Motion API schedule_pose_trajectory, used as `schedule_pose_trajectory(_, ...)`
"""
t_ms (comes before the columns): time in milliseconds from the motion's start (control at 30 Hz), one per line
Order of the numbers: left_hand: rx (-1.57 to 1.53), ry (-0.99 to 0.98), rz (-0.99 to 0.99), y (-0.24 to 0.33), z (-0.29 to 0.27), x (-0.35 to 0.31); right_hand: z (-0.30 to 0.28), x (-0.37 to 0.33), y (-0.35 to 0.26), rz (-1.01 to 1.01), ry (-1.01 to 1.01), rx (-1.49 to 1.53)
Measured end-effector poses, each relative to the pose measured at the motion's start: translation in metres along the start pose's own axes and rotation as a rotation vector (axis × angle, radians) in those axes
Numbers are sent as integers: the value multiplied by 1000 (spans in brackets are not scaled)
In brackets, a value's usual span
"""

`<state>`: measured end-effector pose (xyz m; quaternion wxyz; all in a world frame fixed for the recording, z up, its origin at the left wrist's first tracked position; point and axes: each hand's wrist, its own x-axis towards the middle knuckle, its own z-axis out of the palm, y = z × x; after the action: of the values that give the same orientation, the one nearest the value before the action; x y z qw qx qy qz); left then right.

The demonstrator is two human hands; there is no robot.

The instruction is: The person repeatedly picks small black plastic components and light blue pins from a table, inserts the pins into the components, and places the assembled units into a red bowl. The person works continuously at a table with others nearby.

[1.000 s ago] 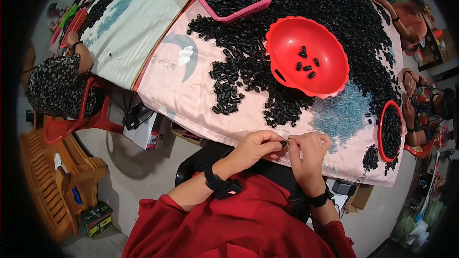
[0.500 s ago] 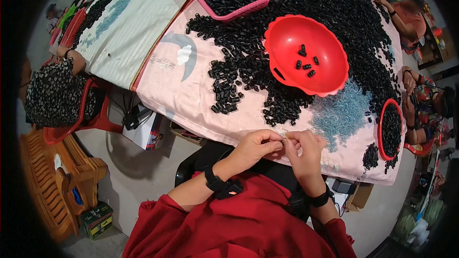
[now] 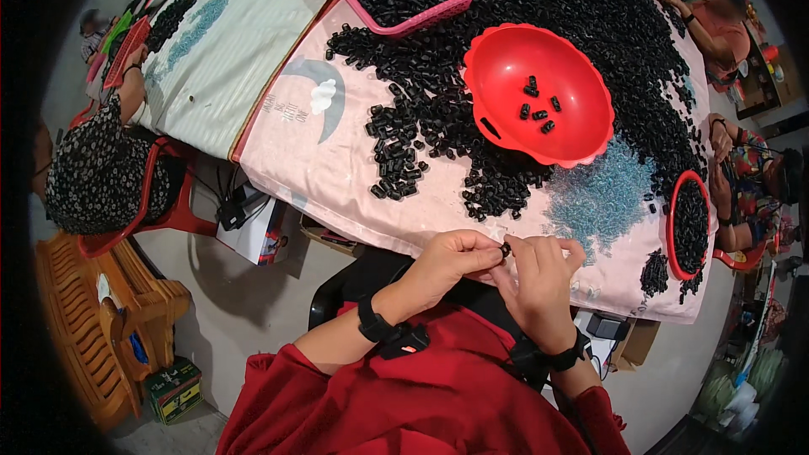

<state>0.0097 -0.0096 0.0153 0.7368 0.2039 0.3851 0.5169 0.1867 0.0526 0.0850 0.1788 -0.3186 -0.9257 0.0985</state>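
Just off the table's near edge, my hands meet fingertip to fingertip. The thumb and forefinger of my left hand (image 3: 447, 268) pinch a small black plastic part (image 3: 506, 249). The bent fingers of my right hand (image 3: 541, 282) are closed against its other side; whatever they hold is hidden. Beyond my hands, several similar black parts (image 3: 540, 115) lie loose in a red scalloped bowl (image 3: 577, 131). A heap of tiny light-blue pieces (image 3: 600, 202) sits on the cloth near my right hand, with loose black parts (image 3: 497, 190) to its left.
A pink basket (image 3: 396, 31) full of black parts stands at the far side. A large black pile (image 3: 581, 4) covers the back of the pink tablecloth (image 3: 291, 160). At the right is a red tray (image 3: 672, 236). Other people sit around; a wooden bench (image 3: 84, 320) stands lower left.
The black part now shows between my fingertips, where it was hidden before. My right-hand fingers have shifted and lifted slightly. At the left, another person's arm has reached forward to a red basket.
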Motion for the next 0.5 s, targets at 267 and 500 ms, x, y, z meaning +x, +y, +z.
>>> schedule_pose_trajectory(267, -22, 17, 5, 0, 4, 1, 3, 0, -4, -57, 36, -74)
schedule_pose_trajectory(500, 87, 3, 7, 7, 3, 0, 5, -1, -6, -34, 63, -117)
